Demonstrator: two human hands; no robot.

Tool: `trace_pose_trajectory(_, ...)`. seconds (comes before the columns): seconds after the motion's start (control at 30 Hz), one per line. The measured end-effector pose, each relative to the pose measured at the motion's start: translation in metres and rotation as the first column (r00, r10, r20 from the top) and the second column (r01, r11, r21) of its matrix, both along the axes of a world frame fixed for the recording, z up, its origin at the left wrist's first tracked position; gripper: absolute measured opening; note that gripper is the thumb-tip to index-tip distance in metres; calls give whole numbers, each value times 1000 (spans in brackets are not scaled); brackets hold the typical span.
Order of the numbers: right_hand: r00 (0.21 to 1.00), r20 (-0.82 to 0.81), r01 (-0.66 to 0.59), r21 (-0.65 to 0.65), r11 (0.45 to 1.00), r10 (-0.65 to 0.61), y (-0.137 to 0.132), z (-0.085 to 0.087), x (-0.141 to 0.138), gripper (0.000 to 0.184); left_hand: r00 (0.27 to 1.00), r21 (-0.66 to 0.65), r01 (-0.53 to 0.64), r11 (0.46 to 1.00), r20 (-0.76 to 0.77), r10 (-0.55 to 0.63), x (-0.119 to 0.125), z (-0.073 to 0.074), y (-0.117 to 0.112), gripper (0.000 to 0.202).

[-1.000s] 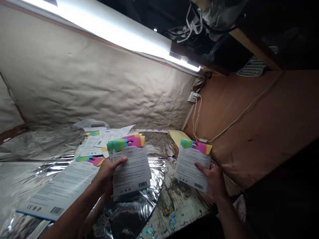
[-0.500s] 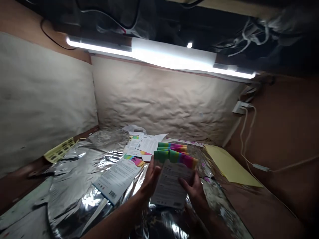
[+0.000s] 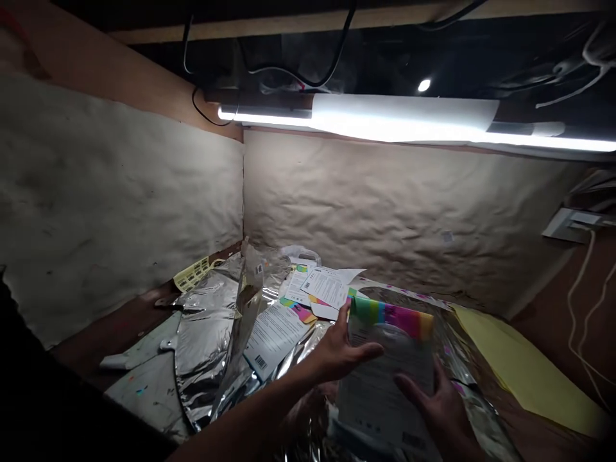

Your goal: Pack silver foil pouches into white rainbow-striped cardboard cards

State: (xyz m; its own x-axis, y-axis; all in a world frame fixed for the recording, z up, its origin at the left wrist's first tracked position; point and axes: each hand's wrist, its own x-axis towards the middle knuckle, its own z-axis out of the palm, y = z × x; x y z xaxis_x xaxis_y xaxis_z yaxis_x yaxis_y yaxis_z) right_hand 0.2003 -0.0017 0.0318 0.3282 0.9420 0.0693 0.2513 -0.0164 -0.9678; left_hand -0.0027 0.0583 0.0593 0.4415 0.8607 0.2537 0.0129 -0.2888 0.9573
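A flat printed packet [image 3: 385,385] is held up between my two hands. It has a rainbow-striped top band and a pale back with fine print and a barcode. At its upper left edge, my left hand [image 3: 339,350] grips it, fingers behind and thumb across the front. My right hand [image 3: 440,401] grips its right edge, thumb on the front face. Whether several packets lie stacked there, I cannot tell. To the left, a similar packet [image 3: 276,337] rests on the silvery plastic sheet [image 3: 206,327]. Behind it, more printed packets [image 3: 327,285] lie overlapping.
Yellow paper [image 3: 524,366] lies along the right side. A yellow label sheet [image 3: 191,274] sits by the left wall. Clear plastic [image 3: 262,269] bunches near the back corner. Overhead runs a lit tube lamp [image 3: 404,119]; white cords [image 3: 577,321] hang at right.
The view has swung left. In my hands, the several packets that were fanned out now show as one even rainbow band, held nearer. The silvery sheet at left is rumpled up more.
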Motion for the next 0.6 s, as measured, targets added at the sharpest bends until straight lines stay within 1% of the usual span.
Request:
trace_pose_trajectory(0.03,1000,2,-12,-52,999,12,2,2,2,87,990,-11,-21,1000,-136,20,-9,7,0,93)
trace_pose_trajectory(0.07,1000,3,-31,-110,993,31,5,2,4,91,954,6,-52,999,-294,52,-21,15,1,95)
trace_pose_trajectory(0.1,999,5,-53,-169,984,54,7,1,6,95,895,70,-86,994,-432,108,-37,22,2,95)
trace_pose_trajectory(0.13,996,9,-80,-215,973,84,8,-1,8,97,824,165,-99,981,-540,173,-55,27,3,94)
trace_pose_trajectory(0.17,993,15,-108,-236,966,115,10,-3,11,98,741,252,-121,960,-621,256,-76,30,3,86)
trace_pose_trajectory(0.2,989,30,-136,-238,962,147,11,-6,13,99,641,315,-172,933,-684,349,-98,31,4,76)
trace_pose_trajectory(0.23,982,61,-159,-234,959,178,12,-8,16,98,520,371,-232,899,-734,437,-121,29,3,70)
trace_pose_trajectory(0.27,972,115,-173,-230,958,203,14,-10,20,96,376,428,-278,860,-775,507,-143,25,2,67)
trace_pose_trajectory(0.3,955,192,-179,-225,958,224,15,-13,25,94,216,480,-323,816,-802,557,-165,18,0,62)
trace_pose_trajectory(0.33,925,287,-187,-226,956,249,18,-15,31,91,68,545,-329,771,-801,595,-185,10,-3,56)
trace_pose_trajectory(0.37,881,391,-185,-235,954,267,20,-19,39,90,-39,624,-302,721,-764,644,-203,2,-7,51)
trace_pose_trajectory(0.4,827,492,-169,-244,955,272,23,-23,48,91,-116,662,-299,688,-740,662,-218,-7,-13,51)
trace_pose_trajectory(0.43,772,579,-139,-246,959,261,27,-28,58,94,-151,682,-302,666,-725,672,-230,-15,-19,53)
trace_pose_trajectory(0.47,722,653,-101,-230,968,231,31,-31,67,97,-175,706,-317,634,-700,692,-239,-22,-26,56)
trace_pose_trajectory(0.5,679,712,-63,-189,980,181,36,-33,74,99,-192,728,-339,596,-674,714,-246,-28,-33,60)
trace_pose_trajectory(0.53,642,758,-44,-118,992,118,42,-32,78,97,-205,755,-354,552,-638,742,-250,-33,-40,63)
trace_pose_trajectory(0.57,609,791,-64,-23,998,57,49,-26,78,92,-210,777,-355,519,-607,766,-254,-37,-46,63)
trace_pose_trajectory(0.6,579,815,-136,75,988,18,58,-17,73,83,-193,781,-342,522,-602,775,-256,-38,-50,60)
